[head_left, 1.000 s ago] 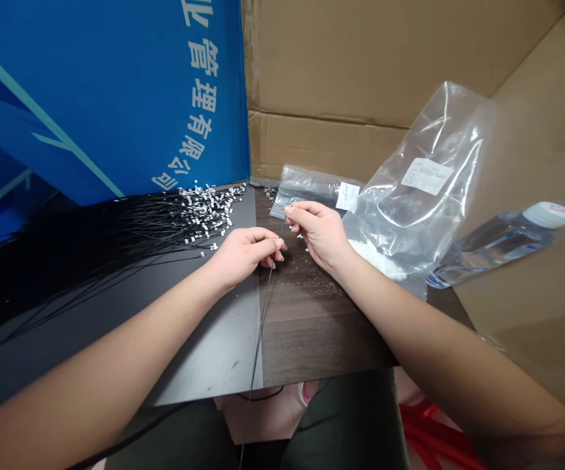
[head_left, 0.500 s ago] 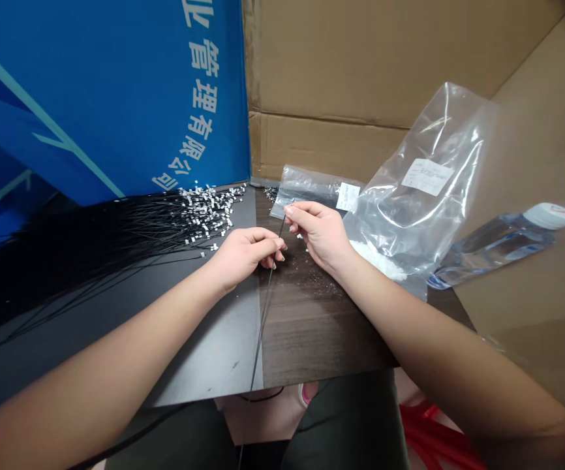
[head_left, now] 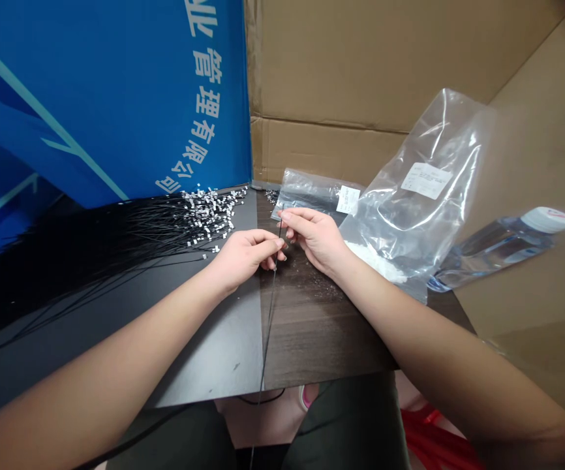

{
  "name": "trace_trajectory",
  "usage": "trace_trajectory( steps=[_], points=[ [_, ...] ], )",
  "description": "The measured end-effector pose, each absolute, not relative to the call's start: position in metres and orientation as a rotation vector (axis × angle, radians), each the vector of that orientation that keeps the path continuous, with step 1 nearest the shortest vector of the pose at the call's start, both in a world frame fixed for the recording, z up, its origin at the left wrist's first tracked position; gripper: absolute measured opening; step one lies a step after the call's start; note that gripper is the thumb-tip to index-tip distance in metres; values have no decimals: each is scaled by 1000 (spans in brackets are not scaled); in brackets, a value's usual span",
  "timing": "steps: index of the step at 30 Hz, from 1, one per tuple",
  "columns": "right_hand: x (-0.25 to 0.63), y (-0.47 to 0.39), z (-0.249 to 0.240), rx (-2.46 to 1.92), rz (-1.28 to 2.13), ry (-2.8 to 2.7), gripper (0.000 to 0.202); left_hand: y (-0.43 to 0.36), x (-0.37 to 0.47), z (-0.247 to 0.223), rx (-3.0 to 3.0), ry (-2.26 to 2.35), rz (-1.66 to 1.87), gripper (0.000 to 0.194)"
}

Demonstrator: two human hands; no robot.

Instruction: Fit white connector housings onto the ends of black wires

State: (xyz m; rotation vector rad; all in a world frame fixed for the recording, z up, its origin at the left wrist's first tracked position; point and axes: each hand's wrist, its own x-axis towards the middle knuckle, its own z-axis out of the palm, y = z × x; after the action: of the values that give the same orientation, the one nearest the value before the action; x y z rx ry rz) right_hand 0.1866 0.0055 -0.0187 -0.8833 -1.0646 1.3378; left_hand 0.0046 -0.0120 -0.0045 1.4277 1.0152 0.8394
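A thin black wire (head_left: 269, 307) runs from between my hands down past the table edge, its lower end trailing toward my lap. My left hand (head_left: 250, 256) pinches it below its top end, thumb against the fingers. Just above and to the right, my right hand (head_left: 314, 238) has its thumb and fingertips closed at the wire's upper end, whose tip pokes up past them. Whether a small part sits at that tip is too fine to tell. To the left lies a big bundle of black wires (head_left: 116, 228) with small white connectors (head_left: 209, 212) on their ends.
Behind my right hand is a flat clear bag (head_left: 306, 189) with dark wires. Beside it stands a large clear bag (head_left: 410, 215) with small white pieces (head_left: 378, 261) at its bottom. A water bottle (head_left: 502, 248) leans at the right, against cardboard (head_left: 532, 163).
My right hand has come slightly down and left, nearer my left hand. The wire hangs a little more upright, with its tip now showing above the right fingertips.
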Motion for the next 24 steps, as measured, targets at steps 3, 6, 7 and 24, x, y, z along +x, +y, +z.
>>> trace_trajectory(
  steps=[3,6,7,24],
  points=[
    [187,5,-18,-889,1330,-1090,30,-12,5,-5,1488,1031,779,27],
    [187,4,-17,-876,1328,-1115,29,-13,6,-6,1525,1028,738,28],
    [187,4,-17,-874,1329,-1116,28,-12,6,-6,1528,1027,736,29],
    [196,9,-10,-873,1288,-1063,24,19,14,-7,2213,1333,494,14]
  ],
)
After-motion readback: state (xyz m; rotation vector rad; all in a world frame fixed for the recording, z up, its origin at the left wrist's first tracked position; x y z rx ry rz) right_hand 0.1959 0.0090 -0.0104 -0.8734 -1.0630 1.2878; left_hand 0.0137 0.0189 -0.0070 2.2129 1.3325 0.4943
